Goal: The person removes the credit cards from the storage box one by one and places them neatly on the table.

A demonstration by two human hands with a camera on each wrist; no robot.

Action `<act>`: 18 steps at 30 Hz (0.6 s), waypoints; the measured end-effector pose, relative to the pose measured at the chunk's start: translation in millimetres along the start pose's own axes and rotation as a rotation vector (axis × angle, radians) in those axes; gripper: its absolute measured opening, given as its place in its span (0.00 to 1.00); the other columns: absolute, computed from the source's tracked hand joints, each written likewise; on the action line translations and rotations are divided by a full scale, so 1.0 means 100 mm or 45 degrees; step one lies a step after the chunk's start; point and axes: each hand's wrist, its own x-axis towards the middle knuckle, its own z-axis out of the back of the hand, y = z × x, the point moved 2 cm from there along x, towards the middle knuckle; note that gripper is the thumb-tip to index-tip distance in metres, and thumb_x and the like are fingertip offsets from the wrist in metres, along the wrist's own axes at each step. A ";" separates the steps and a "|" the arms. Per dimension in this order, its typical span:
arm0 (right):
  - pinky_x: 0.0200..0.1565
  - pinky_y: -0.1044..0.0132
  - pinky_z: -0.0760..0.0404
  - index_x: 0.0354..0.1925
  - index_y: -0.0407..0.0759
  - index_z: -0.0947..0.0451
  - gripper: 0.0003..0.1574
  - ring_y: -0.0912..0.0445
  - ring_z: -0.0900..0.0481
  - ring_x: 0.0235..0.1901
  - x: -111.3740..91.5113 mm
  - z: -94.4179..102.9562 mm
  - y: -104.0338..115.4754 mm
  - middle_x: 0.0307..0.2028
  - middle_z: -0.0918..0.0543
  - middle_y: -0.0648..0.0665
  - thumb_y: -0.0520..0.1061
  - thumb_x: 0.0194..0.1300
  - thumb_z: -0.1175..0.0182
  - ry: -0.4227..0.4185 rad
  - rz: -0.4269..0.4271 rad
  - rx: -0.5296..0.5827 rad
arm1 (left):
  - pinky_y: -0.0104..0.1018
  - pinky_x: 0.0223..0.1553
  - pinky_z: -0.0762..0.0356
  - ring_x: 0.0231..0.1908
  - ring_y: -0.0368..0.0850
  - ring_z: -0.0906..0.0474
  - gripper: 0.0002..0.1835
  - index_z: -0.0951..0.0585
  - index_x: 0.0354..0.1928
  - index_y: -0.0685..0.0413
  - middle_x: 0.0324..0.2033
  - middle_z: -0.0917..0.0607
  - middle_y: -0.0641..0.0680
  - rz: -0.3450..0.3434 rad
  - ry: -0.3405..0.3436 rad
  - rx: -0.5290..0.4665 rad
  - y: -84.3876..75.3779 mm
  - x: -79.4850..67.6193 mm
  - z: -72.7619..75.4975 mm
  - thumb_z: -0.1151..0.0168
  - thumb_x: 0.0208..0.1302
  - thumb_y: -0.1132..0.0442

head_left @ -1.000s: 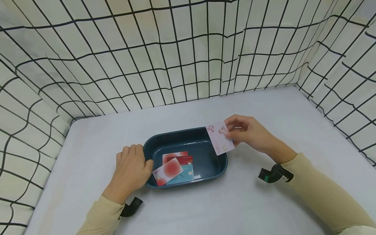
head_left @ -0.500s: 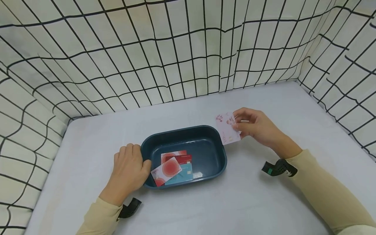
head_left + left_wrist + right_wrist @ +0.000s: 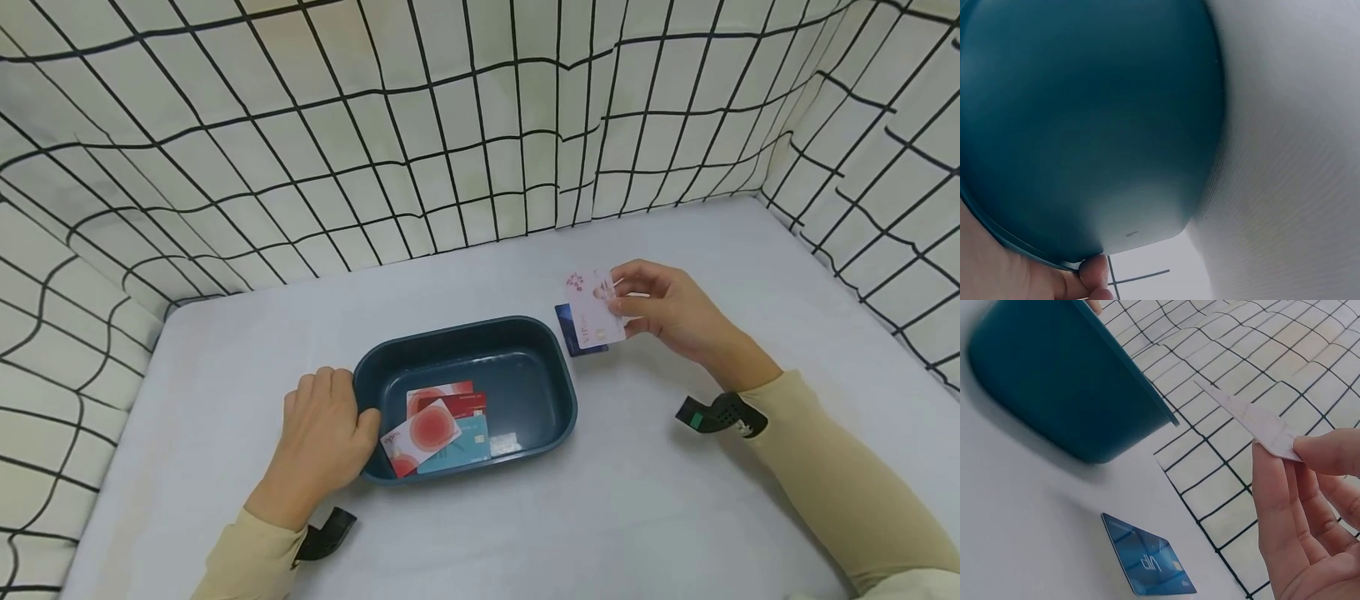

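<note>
My left hand [image 3: 318, 442] grips the left rim of a dark blue-green oblong plastic tray [image 3: 562, 417], fingertips over the edge in the left wrist view. Inside, at the tray's left end, overlap a white card with red circles [image 3: 431, 429], a similar card behind it, a red card [image 3: 468, 404] and a light blue card [image 3: 468, 446]. To the right of the tray, my right hand [image 3: 667, 312] pinches a pale pink VIP card [image 3: 588, 317] between thumb and fingers, raised above the table. Beneath it a dark blue VIP card [image 3: 1150, 559] lies on the table.
A white cloth covers the table [image 3: 540, 525]. White walls with a black grid of lines [image 3: 450, 125] close it off at the back and sides. Dark wrist devices [image 3: 723, 414] sit on both forearms.
My right hand has moved right and away from over the tray with the pink card. The dark blue card now shows on the table below it. My left hand stays on the rim.
</note>
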 end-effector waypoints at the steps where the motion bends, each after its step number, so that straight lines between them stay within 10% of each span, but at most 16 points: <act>1: 0.37 0.65 0.13 0.54 0.46 0.22 0.16 0.56 0.13 0.41 0.01 0.01 -0.01 0.45 0.16 0.49 0.37 0.70 0.36 0.000 -0.006 0.012 | 0.47 0.39 0.42 0.36 0.56 0.35 0.12 0.29 0.38 0.67 0.31 0.28 0.60 0.000 -0.001 -0.001 0.00 0.00 0.00 0.49 0.60 0.62; 18: 0.41 0.65 0.14 0.57 0.49 0.26 0.19 0.56 0.18 0.46 0.05 0.24 -0.21 0.47 0.19 0.53 0.42 0.70 0.35 -0.067 -0.226 -0.143 | 0.45 0.37 0.43 0.34 0.55 0.36 0.11 0.30 0.36 0.66 0.29 0.29 0.60 -0.032 -0.043 -0.006 0.01 0.00 -0.01 0.50 0.60 0.62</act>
